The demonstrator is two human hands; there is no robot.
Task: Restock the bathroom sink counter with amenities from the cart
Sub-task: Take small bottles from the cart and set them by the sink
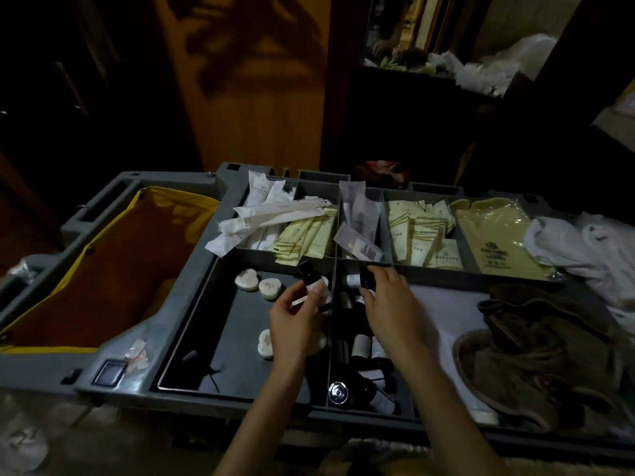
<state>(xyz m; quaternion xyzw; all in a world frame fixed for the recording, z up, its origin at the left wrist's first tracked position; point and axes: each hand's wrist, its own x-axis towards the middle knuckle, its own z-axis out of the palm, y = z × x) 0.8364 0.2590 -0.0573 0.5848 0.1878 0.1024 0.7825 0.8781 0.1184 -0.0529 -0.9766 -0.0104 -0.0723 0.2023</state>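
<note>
I stand at a grey housekeeping cart (192, 304) with compartment trays on top. My left hand (292, 317) holds a small dark bottle (311, 280) with a white label, lifted above the tray of round wrapped soaps (269, 288). My right hand (388, 304) grips another small dark bottle (366, 280) over the narrow middle tray, where several dark bottles (360, 345) lie. Back compartments hold white sachets (261, 218), yellow sachets (309, 235) and cream packets (419, 231).
A yellow laundry bag (103, 269) fills the cart's left end. Brown cloths (543, 355) and white towels (584, 245) lie on the right. A yellow bagged item (494, 235) sits at the back right. Dark furniture and a wooden door stand beyond.
</note>
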